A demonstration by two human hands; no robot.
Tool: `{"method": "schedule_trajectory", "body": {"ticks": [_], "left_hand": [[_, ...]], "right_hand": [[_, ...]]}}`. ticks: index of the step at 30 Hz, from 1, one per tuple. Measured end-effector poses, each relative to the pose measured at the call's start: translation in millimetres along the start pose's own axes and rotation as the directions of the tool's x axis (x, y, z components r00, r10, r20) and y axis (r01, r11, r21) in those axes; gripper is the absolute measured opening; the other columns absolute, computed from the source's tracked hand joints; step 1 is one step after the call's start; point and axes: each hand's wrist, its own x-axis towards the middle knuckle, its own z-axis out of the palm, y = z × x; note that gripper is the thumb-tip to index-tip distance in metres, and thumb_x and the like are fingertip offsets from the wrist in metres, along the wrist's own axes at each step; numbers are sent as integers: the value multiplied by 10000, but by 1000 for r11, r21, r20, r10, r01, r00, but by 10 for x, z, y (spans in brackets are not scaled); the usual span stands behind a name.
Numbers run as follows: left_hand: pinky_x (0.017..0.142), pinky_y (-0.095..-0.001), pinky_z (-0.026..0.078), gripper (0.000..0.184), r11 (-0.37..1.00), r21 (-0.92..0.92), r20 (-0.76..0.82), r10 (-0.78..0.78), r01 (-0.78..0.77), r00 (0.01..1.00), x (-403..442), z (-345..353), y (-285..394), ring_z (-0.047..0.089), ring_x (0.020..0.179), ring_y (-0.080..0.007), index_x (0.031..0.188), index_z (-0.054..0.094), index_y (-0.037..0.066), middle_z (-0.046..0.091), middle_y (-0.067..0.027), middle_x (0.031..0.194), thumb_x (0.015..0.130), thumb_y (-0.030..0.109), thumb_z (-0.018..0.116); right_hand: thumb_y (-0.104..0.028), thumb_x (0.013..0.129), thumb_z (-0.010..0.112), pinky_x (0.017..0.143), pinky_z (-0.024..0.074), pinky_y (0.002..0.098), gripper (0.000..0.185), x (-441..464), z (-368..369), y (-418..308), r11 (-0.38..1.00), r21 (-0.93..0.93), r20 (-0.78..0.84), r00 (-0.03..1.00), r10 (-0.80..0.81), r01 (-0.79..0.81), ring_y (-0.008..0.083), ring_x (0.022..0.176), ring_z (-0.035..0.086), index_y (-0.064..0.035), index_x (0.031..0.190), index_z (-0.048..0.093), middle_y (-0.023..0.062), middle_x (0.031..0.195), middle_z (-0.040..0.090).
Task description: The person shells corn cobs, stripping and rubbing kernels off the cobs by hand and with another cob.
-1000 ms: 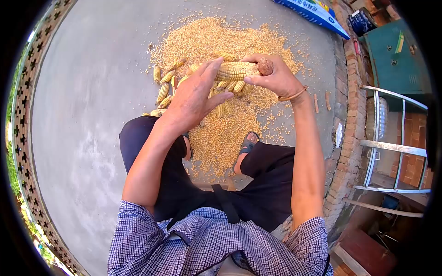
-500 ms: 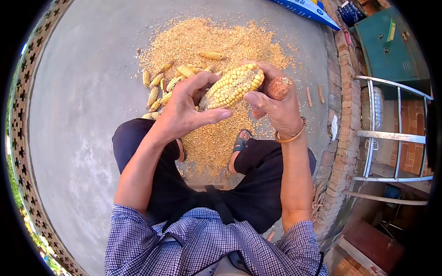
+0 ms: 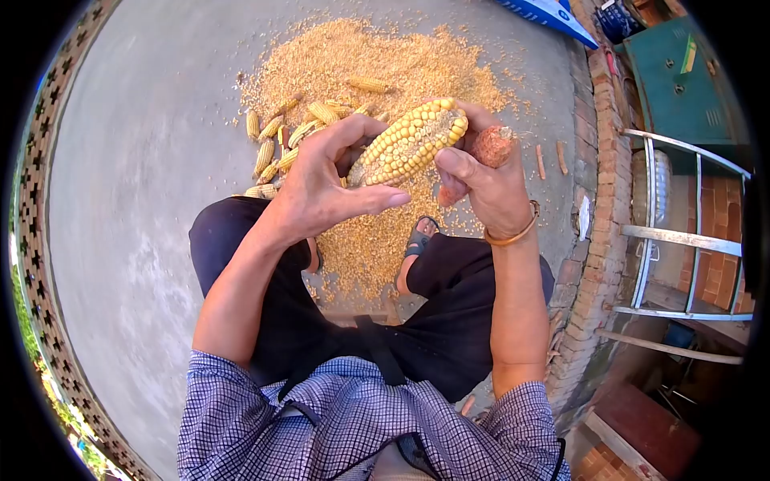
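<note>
A yellow corn cob (image 3: 411, 144) with some kernels gone is held between my hands, tilted up to the right. My left hand (image 3: 325, 172) grips its lower left end, the thumb stretched out beneath it. The fingers and thumb of my right hand (image 3: 491, 188) hold the upper right end. Also in my right hand is a bare reddish cob (image 3: 492, 147), its end poking out above the thumb. Below and behind the hands, loose kernels (image 3: 353, 64) are heaped on the ground, and several corn cobs (image 3: 265, 156) lie at the heap's left side.
A brick edge (image 3: 605, 200) runs along the right, beside a metal rack (image 3: 690, 238) and a green cabinet (image 3: 678, 80). Reddish cob pieces (image 3: 541, 162) lie right of the kernels. A blue bag (image 3: 553, 18) is at the top. My sandaled foot (image 3: 419, 240) stands beside the kernels.
My hands have come closer to me, and the corn cob has turned from nearly level to tilted. My left hand has closed on its lower end.
</note>
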Motion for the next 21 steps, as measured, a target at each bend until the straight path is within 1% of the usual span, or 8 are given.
{"method": "schedule_trajectory", "body": {"ticks": [3, 6, 9, 10, 12, 16, 19, 21], "left_hand": [[834, -269, 494, 572, 995, -93, -56, -53, 48, 997, 11, 76, 4, 579, 942, -113, 1210, 528, -44, 597, -71, 1003, 783, 185, 831], [795, -270, 500, 540, 955, 279, -113, 138, -102, 984, 25, 127, -182, 597, 895, -140, 1231, 513, -37, 607, -92, 995, 838, 216, 783], [703, -264, 505, 488, 987, 160, -114, 26, -7, 993, 32, 154, -207, 594, 812, -138, 1240, 512, -21, 604, -95, 961, 913, 292, 692], [665, -266, 498, 479, 996, -84, -57, -40, 35, 998, 36, 148, -172, 584, 773, -139, 1252, 502, -16, 598, -99, 942, 936, 313, 648], [590, -272, 485, 472, 835, -528, 96, -124, 157, 988, 53, 133, -76, 565, 696, -140, 1275, 482, -5, 587, -109, 905, 981, 355, 562], [430, -229, 434, 552, 644, -728, 102, -236, 234, 966, 42, 211, 46, 464, 514, -99, 1316, 415, 42, 506, -97, 814, 992, 488, 443], [455, -259, 429, 495, 485, -837, 242, -84, 252, 967, 62, 177, -51, 493, 524, -127, 1342, 391, 63, 548, -120, 822, 1013, 433, 415], [362, -223, 403, 659, 549, -794, 190, -182, 260, 965, 53, 222, -49, 424, 433, -97, 1345, 386, -12, 501, -103, 824, 972, 530, 423]], "right_hand": [[-108, 793, 802, 411, 404, 162, 492, 14, 61, -19, 999, -33, -46, 999, 4, -5, 30, 608, 570, 27, 1196, 555, 28, 816, 655], [-119, 813, 789, 415, 409, 160, 413, 39, 141, 26, 993, -116, -101, 995, -20, 8, 31, 607, 568, 26, 1127, 565, 31, 782, 639], [-121, 842, 763, 447, 412, 166, 343, 51, 215, 60, 995, -99, -134, 990, -34, 21, 33, 597, 556, 18, 1092, 574, 33, 753, 628], [-120, 856, 749, 460, 409, 169, 322, 36, 181, 41, 996, -88, -123, 992, 9, -20, 33, 592, 547, 17, 1090, 576, 36, 758, 630], [-131, 885, 717, 480, 402, 175, 279, 42, 131, 30, 999, -17, -119, 992, 34, -36, 37, 583, 528, 13, 1084, 584, 44, 784, 638], [-186, 945, 643, 488, 382, 177, 229, 97, 72, 88, 992, 122, -188, 982, -2, 25, 44, 576, 495, 1, 1071, 598, 61, 866, 653], [-231, 970, 608, 484, 381, 176, 248, 113, 41, 112, 990, 141, -217, 976, 14, 17, 49, 588, 496, -3, 1069, 602, 67, 905, 653], [-254, 978, 595, 485, 385, 175, 265, 111, 36, 117, 990, 140, -226, 974, 25, 7, 52, 594, 499, -5, 1068, 603, 68, 912, 652]]}}
